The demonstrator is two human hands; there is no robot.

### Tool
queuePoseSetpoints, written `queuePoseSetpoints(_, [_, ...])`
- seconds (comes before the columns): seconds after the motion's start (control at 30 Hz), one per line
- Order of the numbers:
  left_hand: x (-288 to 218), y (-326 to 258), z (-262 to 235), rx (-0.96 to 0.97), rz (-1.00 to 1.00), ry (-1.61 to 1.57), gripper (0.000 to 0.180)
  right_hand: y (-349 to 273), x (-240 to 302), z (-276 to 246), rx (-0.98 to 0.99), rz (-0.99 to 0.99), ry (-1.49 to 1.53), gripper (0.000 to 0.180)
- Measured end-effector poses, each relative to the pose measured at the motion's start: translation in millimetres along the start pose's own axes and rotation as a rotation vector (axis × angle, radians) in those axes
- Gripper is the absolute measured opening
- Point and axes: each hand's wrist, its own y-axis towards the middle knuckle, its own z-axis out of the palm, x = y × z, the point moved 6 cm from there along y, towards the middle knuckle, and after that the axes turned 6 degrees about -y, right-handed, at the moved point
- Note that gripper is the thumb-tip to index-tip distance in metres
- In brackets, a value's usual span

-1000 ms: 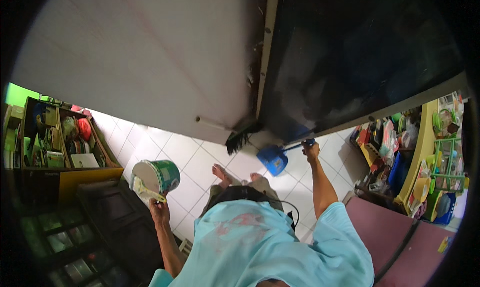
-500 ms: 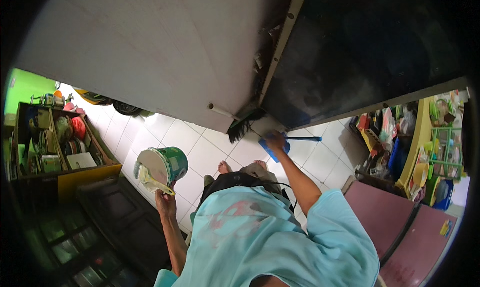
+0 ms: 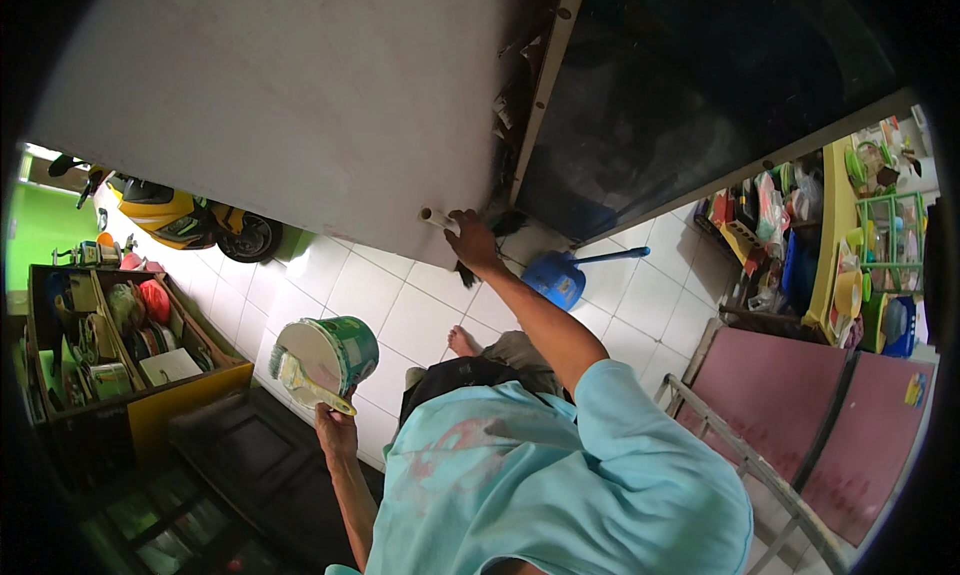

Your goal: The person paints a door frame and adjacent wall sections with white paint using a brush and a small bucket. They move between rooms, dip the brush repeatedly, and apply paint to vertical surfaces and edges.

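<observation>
My left hand (image 3: 337, 433) is closed at the lower side of a green paint bucket (image 3: 355, 350), tilted with its pale round end toward me. A paintbrush (image 3: 318, 393) with a yellowish handle lies across that end, its handle tip by the same hand. My right hand (image 3: 472, 245) reaches forward, its fingers closed round the pale handle of a broom (image 3: 434, 217). Dark broom bristles show on both sides of the hand; the rest is hidden behind it. A blue dustpan (image 3: 556, 280) with a long handle rests on the tiles to the right of my forearm.
A pale wall panel (image 3: 290, 105) and a dark glossy panel (image 3: 700, 105) meet ahead. Left are a yellow motorbike (image 3: 165, 215) and a divided box (image 3: 190, 370) of goods. Right are crowded shelves (image 3: 835, 235), a pink cabinet (image 3: 765, 390) and a metal ladder-like frame (image 3: 735, 443).
My right hand has let go of the blue dustpan and moved left to the broom handle. The dustpan stands on the floor. My left hand still holds the bucket and paintbrush.
</observation>
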Motion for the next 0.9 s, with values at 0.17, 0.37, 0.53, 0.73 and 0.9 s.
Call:
queuePoseSetpoints(0.17, [-0.9, -2.7, 9.0, -0.003, -0.012, 0.052, 0.038, 3.0, -4.3, 7.5, 0.032, -0.088, 0.015, 0.033])
queuePoseSetpoints(0.37, [2.5, -10.3, 26.0, 0.005, -0.066, 0.051, 0.035, -3.7, 4.7, 14.9, 0.036, -0.136, -0.032, 0.034])
queuePoseSetpoints(0.53, [5.6, -9.0, 17.7, -0.075, -0.109, 0.075, 0.029, -12.8, 1.8, 17.3, 0.026, -0.048, -0.067, 0.032])
queuePoseSetpoints(0.73, [9.6, -5.8, 17.1, -0.042, -0.114, 0.073, 0.026, -57.1, -27.2, -19.4, -0.124, -0.013, -0.198, 0.03])
queuePoseSetpoints(0.9, [14.6, 1.9, 3.2, 0.032, -0.136, 0.054, 0.038, -85.5, -34.8, -83.3, -0.39, -0.168, -0.16, 0.029])
